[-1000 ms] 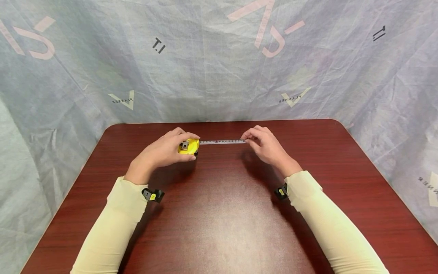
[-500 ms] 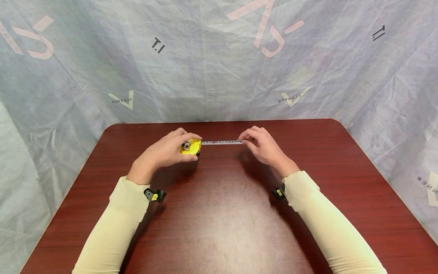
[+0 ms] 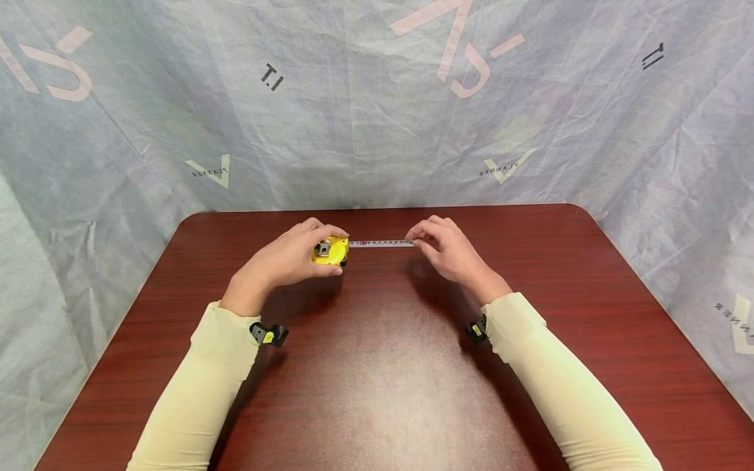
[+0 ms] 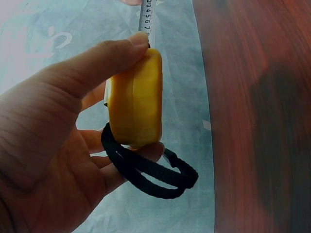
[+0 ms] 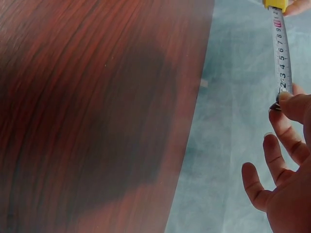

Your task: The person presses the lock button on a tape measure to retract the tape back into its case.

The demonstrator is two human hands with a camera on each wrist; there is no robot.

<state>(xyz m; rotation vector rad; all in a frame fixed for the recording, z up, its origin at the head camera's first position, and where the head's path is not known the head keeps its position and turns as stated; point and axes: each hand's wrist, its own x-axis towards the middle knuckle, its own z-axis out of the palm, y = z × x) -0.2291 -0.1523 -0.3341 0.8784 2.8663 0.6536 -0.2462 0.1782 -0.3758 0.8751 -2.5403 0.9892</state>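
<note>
A yellow tape measure [image 3: 332, 251] is held up above the far part of the table by my left hand [image 3: 283, 258], thumb and fingers curled round its case. In the left wrist view, a black wrist strap [image 4: 150, 177] dangles from the yellow case [image 4: 136, 99]. The white blade [image 3: 381, 244] runs straight out to the right. Its end is pinched between thumb and index finger of my right hand [image 3: 450, 248]. In the right wrist view, the blade [image 5: 281, 53] shows printed numbers, and the other fingers [image 5: 274, 158] stay off it.
Beneath both hands is a dark red wooden table [image 3: 377, 366] with rounded far corners. Grey printed cloth [image 3: 359, 131] hangs behind and at both sides of it. Each sleeve cuff carries a small black camera mount [image 3: 269, 334].
The hands have drawn a little closer together. My left hand has shifted slightly right with the case, my right hand slightly left, and the exposed blade is shorter.
</note>
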